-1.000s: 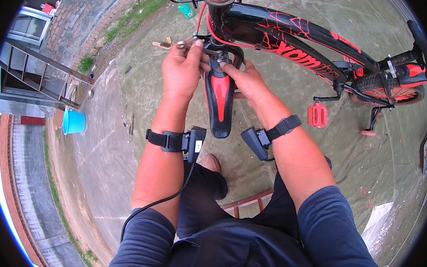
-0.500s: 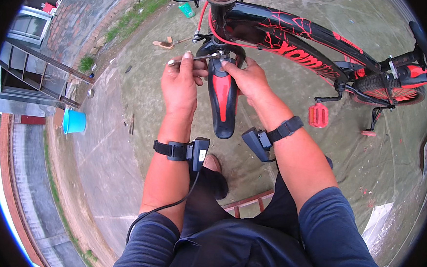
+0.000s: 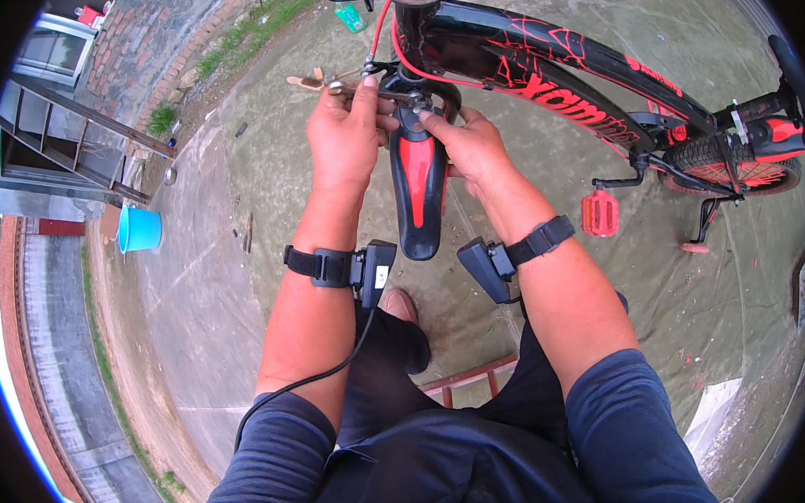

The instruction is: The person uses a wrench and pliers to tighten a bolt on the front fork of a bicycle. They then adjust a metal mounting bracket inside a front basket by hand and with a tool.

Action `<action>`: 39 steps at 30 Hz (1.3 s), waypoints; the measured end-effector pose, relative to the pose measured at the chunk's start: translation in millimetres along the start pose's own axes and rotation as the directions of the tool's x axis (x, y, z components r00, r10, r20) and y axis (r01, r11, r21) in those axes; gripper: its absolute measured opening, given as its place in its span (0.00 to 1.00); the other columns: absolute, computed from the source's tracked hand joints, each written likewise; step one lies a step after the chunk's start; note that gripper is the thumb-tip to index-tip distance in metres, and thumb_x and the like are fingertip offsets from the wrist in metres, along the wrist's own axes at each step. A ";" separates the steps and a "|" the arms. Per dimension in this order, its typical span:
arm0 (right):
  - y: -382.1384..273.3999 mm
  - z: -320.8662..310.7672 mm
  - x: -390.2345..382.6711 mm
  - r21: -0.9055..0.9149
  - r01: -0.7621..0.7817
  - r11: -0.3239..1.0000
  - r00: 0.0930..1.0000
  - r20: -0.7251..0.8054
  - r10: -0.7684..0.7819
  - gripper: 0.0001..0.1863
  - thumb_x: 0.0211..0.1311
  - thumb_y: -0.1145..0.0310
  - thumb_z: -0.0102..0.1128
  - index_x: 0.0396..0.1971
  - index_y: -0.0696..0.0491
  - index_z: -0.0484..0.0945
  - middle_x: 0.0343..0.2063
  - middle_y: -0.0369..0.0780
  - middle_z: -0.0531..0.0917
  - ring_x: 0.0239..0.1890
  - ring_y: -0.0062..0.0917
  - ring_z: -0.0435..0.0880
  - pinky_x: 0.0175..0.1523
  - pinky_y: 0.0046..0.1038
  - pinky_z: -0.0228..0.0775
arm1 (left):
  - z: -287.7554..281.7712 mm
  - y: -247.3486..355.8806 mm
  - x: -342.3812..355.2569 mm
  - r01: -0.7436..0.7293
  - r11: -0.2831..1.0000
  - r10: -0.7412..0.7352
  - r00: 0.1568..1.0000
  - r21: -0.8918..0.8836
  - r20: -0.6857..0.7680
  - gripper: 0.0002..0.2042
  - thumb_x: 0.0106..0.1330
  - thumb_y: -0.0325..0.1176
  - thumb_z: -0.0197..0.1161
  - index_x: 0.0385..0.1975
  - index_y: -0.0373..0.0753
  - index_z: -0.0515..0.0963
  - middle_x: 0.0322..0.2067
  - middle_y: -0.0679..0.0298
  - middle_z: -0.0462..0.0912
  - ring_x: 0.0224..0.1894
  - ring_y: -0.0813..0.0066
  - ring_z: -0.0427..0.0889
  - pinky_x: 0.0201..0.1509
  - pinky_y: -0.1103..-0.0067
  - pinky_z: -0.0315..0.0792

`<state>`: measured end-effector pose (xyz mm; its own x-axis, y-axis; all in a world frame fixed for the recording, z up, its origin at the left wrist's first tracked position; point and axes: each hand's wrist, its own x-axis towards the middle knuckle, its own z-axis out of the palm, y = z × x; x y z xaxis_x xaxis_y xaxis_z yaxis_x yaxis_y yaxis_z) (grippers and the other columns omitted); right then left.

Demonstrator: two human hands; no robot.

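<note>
A metal wrench (image 3: 389, 95) is pinched in my left hand (image 3: 344, 146), lying crosswise above the front fender. Its right end meets a small bolt (image 3: 417, 99) at the fender's top. The front fender (image 3: 417, 183) is black with a red stripe and points toward me. My right hand (image 3: 475, 153) is closed around the fender's upper right side, its thumb beside the bolt and its other fingers partly hidden behind. The fender belongs to a black and red bicycle (image 3: 560, 81), whose frame stretches away to the right.
A red pedal (image 3: 599, 215) and the rear wheel (image 3: 748, 176) are at the right. On the ground at the left stand a blue bucket (image 3: 140, 230) and a ladder-like frame (image 3: 83, 121). A wooden-handled brush (image 3: 308, 82) and a green item (image 3: 350, 18) lie beyond my left hand.
My left hand has moved slightly farther from me, swinging the wrench's left end the same way, so it lies more level. My right hand stays at the fender, almost unmoved.
</note>
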<state>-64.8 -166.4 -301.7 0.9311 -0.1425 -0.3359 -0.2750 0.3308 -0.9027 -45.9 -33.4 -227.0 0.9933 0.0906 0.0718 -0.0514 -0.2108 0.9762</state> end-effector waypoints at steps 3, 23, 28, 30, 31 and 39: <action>6.4 -1.9 7.1 -0.014 -0.011 1.000 1.000 -0.008 0.011 0.20 0.54 0.59 0.68 0.41 0.59 0.81 0.36 0.44 0.86 0.38 0.27 0.84 0.45 0.29 0.74 | -8.0 -18.0 5.5 0.233 0.920 -0.234 0.972 -0.314 0.035 0.09 0.72 0.37 0.54 0.39 0.37 0.72 0.30 0.63 0.82 0.24 0.77 0.79 0.22 0.85 0.68; 0.9 -1.6 4.0 0.023 -0.018 1.000 0.999 0.040 0.017 0.20 0.56 0.61 0.67 0.43 0.60 0.79 0.37 0.44 0.85 0.37 0.27 0.84 0.44 0.29 0.75 | 6.2 -4.0 -8.4 -0.300 0.902 0.311 0.950 0.310 0.014 0.10 0.69 0.34 0.60 0.36 0.32 0.73 0.25 0.62 0.82 0.22 0.79 0.81 0.24 0.83 0.71; 2.0 -1.7 4.8 0.011 -0.020 1.000 1.000 0.014 0.019 0.21 0.55 0.60 0.68 0.42 0.60 0.80 0.36 0.44 0.85 0.37 0.27 0.84 0.44 0.29 0.75 | -3.8 -16.0 -0.4 0.184 0.937 -0.208 0.977 -0.298 -0.052 0.10 0.71 0.36 0.55 0.38 0.35 0.72 0.27 0.59 0.82 0.23 0.75 0.80 0.22 0.81 0.69; 3.4 -1.0 5.8 0.001 -0.020 1.000 1.000 0.009 0.020 0.21 0.54 0.59 0.68 0.41 0.60 0.80 0.37 0.44 0.85 0.37 0.27 0.84 0.44 0.29 0.74 | -4.7 -19.9 0.6 0.276 0.863 -0.332 0.941 -0.423 -0.063 0.10 0.71 0.37 0.54 0.37 0.35 0.71 0.26 0.61 0.79 0.22 0.75 0.79 0.21 0.80 0.69; 3.7 0.7 5.2 -0.003 -0.020 1.000 1.000 0.008 0.020 0.22 0.54 0.59 0.68 0.41 0.60 0.80 0.37 0.44 0.85 0.37 0.27 0.84 0.44 0.29 0.74 | -4.0 -21.5 0.0 0.259 0.874 -0.324 0.941 -0.412 -0.097 0.09 0.72 0.37 0.53 0.36 0.36 0.71 0.24 0.62 0.78 0.22 0.76 0.77 0.21 0.80 0.69; 7.8 0.7 8.6 0.015 -0.021 1.000 1.000 0.000 0.021 0.23 0.53 0.59 0.69 0.41 0.61 0.79 0.37 0.44 0.85 0.37 0.27 0.83 0.44 0.29 0.74 | -17.4 -25.5 2.9 0.118 0.906 -0.231 0.943 -0.407 -0.240 0.10 0.70 0.36 0.47 0.36 0.35 0.69 0.26 0.61 0.76 0.25 0.73 0.77 0.28 0.76 0.75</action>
<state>-58.8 -164.4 -311.4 0.9250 -0.1355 -0.3551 -0.2911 0.3481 -0.8911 -43.4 -10.8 -248.1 0.9237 0.3673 -0.1089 0.0289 0.2165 0.9759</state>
